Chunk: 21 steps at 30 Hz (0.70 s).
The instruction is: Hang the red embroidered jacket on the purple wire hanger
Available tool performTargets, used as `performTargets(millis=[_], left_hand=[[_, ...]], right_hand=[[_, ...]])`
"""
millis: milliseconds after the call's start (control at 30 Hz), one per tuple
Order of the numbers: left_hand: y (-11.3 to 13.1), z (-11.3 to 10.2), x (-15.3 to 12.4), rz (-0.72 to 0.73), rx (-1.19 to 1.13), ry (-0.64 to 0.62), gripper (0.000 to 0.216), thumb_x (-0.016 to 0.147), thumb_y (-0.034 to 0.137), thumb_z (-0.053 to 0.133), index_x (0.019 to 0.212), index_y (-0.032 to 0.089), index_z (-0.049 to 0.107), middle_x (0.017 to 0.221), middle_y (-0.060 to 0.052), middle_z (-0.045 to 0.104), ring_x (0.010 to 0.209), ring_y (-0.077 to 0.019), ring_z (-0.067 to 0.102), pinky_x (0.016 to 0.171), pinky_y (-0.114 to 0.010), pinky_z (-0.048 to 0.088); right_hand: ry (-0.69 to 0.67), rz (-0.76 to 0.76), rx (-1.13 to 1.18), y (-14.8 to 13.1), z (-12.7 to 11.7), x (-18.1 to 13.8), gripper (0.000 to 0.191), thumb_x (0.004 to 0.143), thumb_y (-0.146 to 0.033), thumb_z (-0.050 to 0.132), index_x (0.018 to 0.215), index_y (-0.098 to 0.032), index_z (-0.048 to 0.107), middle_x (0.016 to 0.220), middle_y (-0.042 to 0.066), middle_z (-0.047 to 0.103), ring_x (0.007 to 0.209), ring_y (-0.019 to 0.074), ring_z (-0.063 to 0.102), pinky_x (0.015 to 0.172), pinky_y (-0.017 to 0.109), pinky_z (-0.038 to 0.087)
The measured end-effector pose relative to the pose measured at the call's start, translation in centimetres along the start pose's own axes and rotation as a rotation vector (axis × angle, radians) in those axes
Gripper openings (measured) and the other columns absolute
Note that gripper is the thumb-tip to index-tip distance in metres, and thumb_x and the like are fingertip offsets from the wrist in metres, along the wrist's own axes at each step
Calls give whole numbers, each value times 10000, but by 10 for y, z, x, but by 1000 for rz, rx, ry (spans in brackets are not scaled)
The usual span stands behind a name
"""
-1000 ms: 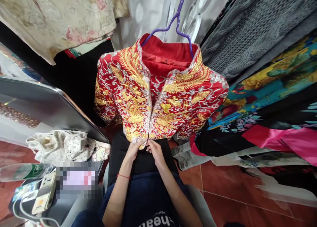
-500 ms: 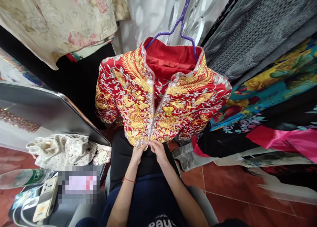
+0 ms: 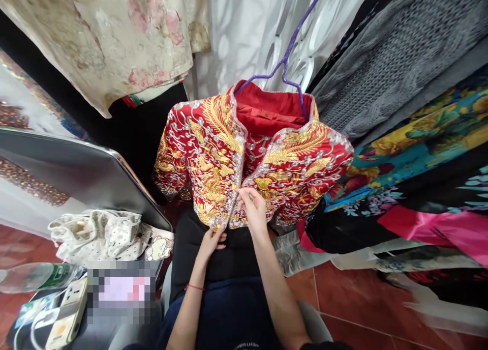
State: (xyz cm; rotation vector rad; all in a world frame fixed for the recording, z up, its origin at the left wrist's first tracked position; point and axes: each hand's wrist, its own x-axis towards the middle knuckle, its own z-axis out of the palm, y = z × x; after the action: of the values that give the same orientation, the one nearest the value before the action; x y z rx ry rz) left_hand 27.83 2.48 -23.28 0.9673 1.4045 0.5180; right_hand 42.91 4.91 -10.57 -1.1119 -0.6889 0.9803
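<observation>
A red jacket (image 3: pixel 215 162) with dense gold and silver embroidery hangs on a purple hanger (image 3: pixel 292 42), facing me above my lap. Its stand collar and upper front are parted, showing the red lining. My left hand (image 3: pixel 211 241) pinches the bottom hem by the centre front, the other fingers loosely curled. Higher up, my right hand (image 3: pixel 253 207) has thumb and forefinger closed at the centre front line, where the two edges meet. Whether a zip pull lies between those fingertips is too small to make out. Below that point the front edges lie together.
Hanging clothes crowd the right, including a grey knit (image 3: pixel 366 65) and a pink fabric (image 3: pixel 427 225). At left, a chair (image 3: pixel 125 172) holds a spotted white cloth bag (image 3: pixel 99 233), a plastic bottle (image 3: pixel 41 278) and a power strip (image 3: pixel 68 312). A floral garment (image 3: pixel 152 45) hangs above.
My right hand has moved up the jacket's front from the hem. My left hand stays at the hem, slightly lower. The jacket and hanger tilt a little differently as the view shifts.
</observation>
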Motion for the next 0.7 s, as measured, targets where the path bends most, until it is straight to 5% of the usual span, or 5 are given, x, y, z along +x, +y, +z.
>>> performTargets(millis=[100,267,367,567,700], left_hand=[[18,-13,-22,42,153,68,315,791,440,737,680,157,652,734,-109,719,889,-290,723,711,-329,545],[79,2,-41,632,508,208,122,927,300,564,982,235,652,1020,-49,732,953,-192,688,852,-301,490],[113,23,-31,836,560,323,81,918,245,558,975,213,606,1007,-60,696,948,-201,660,831,-300,482],[136,38,-6,939,566,441,73,896,151,472,856,208,493,888,-51,583,777,-178,568,672,-269,420],[137,39,-9,943,542,392,113,920,191,423,813,220,449,806,-28,554,706,-161,527,645,-259,383]], right_hand=[[59,-29,-31,6,-3,0,340,736,-510,721,776,-180,651,642,-31,622,426,61,484,460,216,372],[141,-11,28,14,1,2,277,706,-430,747,779,-176,668,644,-38,626,450,61,488,495,222,401],[187,35,83,15,7,3,289,671,-416,766,788,-168,676,651,-34,630,452,60,485,488,223,396],[285,40,220,15,26,-2,353,616,-457,788,748,-161,647,521,-68,533,404,49,412,435,210,322],[254,69,288,5,29,-9,333,609,-427,796,729,-157,642,462,-95,462,379,34,354,410,193,265]])
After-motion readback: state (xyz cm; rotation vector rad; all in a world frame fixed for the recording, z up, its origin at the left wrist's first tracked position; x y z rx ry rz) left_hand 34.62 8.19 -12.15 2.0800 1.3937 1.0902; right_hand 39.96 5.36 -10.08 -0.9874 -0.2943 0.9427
